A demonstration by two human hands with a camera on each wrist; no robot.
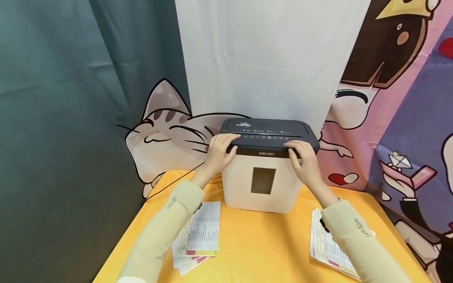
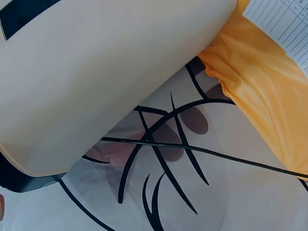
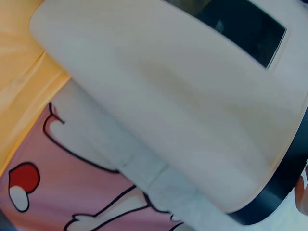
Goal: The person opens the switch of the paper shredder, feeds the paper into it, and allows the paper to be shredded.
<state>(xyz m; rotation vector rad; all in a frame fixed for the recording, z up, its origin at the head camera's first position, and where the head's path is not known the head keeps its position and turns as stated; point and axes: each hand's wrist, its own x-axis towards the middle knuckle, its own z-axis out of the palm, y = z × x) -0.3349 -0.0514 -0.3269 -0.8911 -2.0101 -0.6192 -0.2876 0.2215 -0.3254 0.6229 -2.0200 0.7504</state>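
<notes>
A paper shredder (image 1: 260,184) with a white bin and a dark lid (image 1: 269,127) stands upright on the yellow cloth. My left hand (image 1: 220,151) holds the lid's front left corner, fingers over the top and thumb at the front edge. At the front right corner, my right hand (image 1: 305,159) grips the lid the same way, fingertips bent onto its top. In the left wrist view the bin's side (image 2: 110,72) fills the upper left. The right wrist view shows the bin (image 3: 159,96) with its dark window (image 3: 240,24); a bit of my right hand (image 3: 302,192) appears beyond the lid.
Printed sheets (image 1: 203,228) lie fanned out at the left of the yellow cloth (image 1: 258,247), and another stack of sheets (image 1: 323,243) lies at the right, partly under my forearm. A black cord (image 1: 173,182) runs off the left side. A cartoon-printed curtain (image 1: 269,59) hangs behind.
</notes>
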